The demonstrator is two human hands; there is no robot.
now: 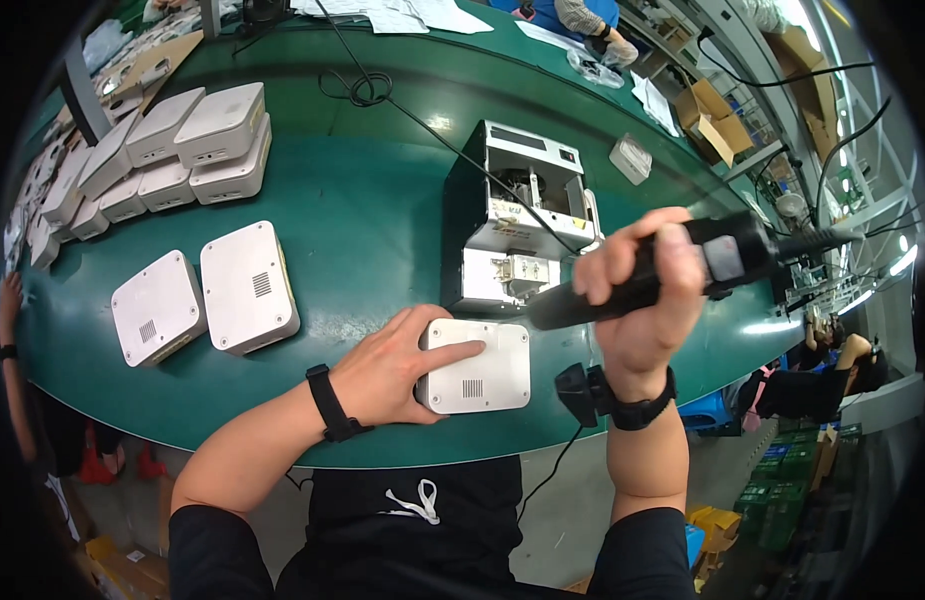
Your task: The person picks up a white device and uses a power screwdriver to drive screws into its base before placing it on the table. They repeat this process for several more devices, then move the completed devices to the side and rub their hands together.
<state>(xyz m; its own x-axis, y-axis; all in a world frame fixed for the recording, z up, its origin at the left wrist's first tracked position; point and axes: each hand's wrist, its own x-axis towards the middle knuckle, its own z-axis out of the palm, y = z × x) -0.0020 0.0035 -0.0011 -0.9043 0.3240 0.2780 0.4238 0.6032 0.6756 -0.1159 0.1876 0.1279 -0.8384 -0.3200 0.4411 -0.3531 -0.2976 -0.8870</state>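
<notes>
My left hand (377,368) holds a white plastic box (497,372) flat against the table near its front edge. The index finger stretches across the box's top, and the other fingers and thumb grip its left side. The top face has a small slotted vent and round corner recesses. In my raised right hand (650,290) is a black electric screwdriver (727,252), fingers wrapped round its body. It slants down to the left, its lower end near the upper right corner of the box. Just behind the box stands a screw feeder (464,225).
Two more white boxes (250,290) lie left on the green table (362,220). Several others are stacked at the back left (222,130). A black cable (412,110) hangs across the feeder. A small clear container (630,160) sits behind it. Other people work at the far edge and sides.
</notes>
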